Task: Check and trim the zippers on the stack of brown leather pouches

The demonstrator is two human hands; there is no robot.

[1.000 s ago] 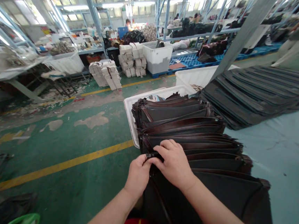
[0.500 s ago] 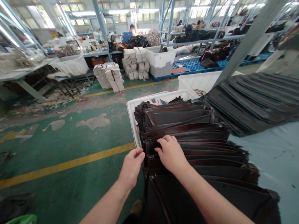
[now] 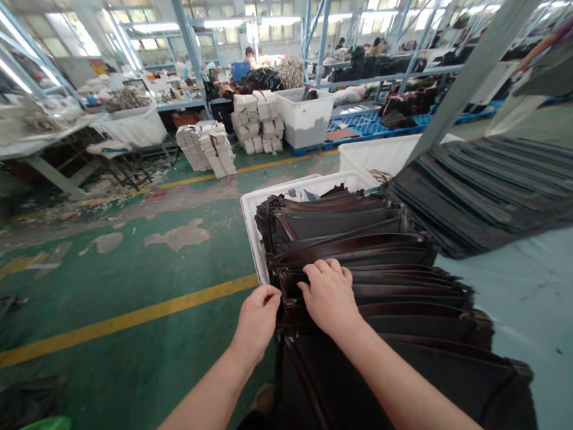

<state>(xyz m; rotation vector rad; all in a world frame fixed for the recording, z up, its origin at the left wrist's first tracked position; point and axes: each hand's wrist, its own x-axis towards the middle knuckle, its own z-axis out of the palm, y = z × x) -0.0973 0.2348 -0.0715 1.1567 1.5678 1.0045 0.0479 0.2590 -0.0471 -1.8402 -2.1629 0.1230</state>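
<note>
A long row of dark fabric-like panels, black with brownish edges, stands packed in overlapping layers in front of me. My left hand is at the row's left side, thumb and forefinger pinched together on the edge of a dark panel. Over the upper edges rests my right hand, its fingers bent and spread, the thumb apart from them. Its fingertips touch the panels near the left corners. What lies under the right palm is hidden.
A white bin shows its rim beyond the panels. More dark panels lie fanned on a pale blue surface at right. A slanted metal post rises behind. White bundles stand on the green floor. Another person's arm appears upper right.
My left hand has shifted slightly right, closer against the panel edges. The right hand stays nearly in place, its fingers moving a little. At upper right, the other person's arm has come into view.
</note>
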